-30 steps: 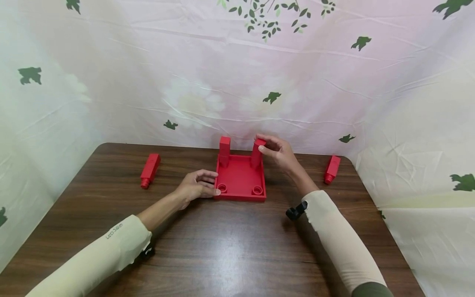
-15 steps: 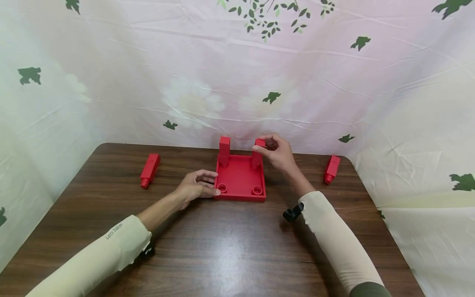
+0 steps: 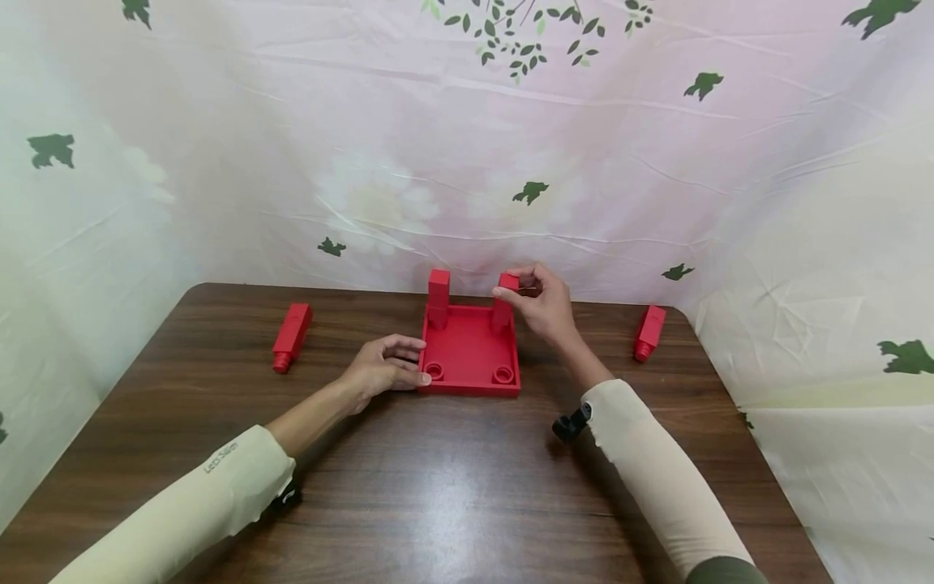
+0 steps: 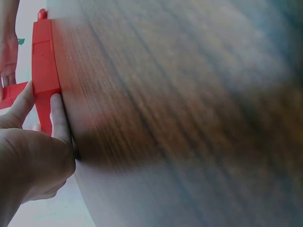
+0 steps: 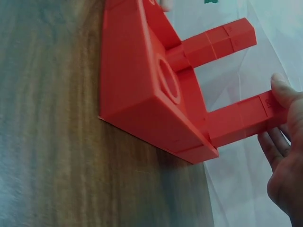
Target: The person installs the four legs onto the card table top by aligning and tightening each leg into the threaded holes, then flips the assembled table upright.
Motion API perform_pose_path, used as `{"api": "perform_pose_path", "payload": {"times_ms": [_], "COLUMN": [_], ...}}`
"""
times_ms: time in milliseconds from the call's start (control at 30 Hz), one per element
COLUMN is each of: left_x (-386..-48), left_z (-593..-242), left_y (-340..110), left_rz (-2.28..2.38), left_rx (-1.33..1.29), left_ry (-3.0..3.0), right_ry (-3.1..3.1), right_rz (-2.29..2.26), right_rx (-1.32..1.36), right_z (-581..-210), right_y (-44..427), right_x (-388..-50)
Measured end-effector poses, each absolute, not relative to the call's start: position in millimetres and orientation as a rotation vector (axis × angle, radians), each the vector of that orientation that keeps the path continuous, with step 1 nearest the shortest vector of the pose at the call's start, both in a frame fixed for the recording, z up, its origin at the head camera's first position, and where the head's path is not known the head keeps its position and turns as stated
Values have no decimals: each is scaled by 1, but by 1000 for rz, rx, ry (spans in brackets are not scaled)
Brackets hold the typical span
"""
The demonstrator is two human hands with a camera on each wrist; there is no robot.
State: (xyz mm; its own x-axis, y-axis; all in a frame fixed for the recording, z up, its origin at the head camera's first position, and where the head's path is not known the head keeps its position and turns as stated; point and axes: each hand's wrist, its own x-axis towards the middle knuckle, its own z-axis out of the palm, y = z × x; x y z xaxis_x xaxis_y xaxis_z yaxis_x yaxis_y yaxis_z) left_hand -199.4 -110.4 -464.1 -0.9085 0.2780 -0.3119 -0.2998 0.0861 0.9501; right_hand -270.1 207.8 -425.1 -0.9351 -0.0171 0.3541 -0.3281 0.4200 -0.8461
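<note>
At far left, a loose red leg (image 3: 292, 337) lies on the brown counter (image 3: 438, 487), well apart from the left hand (image 3: 379, 371). That hand's fingers are slightly bent and spread from the thumb — they grip the red tray (image 3: 470, 353) at its near left corner and left side. One upright leg (image 3: 439, 298) stands in the tray's far left corner. The right hand (image 3: 547, 307) pinches the top of the far right leg (image 3: 502, 315) between thumb and fingers — the tray lies below them. Farther right lies another loose leg (image 3: 649, 333).
</note>
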Motion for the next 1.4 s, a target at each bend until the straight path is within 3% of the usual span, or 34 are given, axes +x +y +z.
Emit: {"api": "perform_pose_path", "payload": {"times_ms": [767,1400], "left_x": [-198,-200], "left_z": [-463,-465], "left_y": [-111,-110], "left_rz": [1862,1869], "left_rx": [-22,-30], "left_ry": [1968,1963], "right_ry": [-2427,-2806], "right_rz": [1508,1083], "right_rx": [343,192], "right_z": [-424,-439], "right_y": [221,286], "right_x": [-246,-230]}}
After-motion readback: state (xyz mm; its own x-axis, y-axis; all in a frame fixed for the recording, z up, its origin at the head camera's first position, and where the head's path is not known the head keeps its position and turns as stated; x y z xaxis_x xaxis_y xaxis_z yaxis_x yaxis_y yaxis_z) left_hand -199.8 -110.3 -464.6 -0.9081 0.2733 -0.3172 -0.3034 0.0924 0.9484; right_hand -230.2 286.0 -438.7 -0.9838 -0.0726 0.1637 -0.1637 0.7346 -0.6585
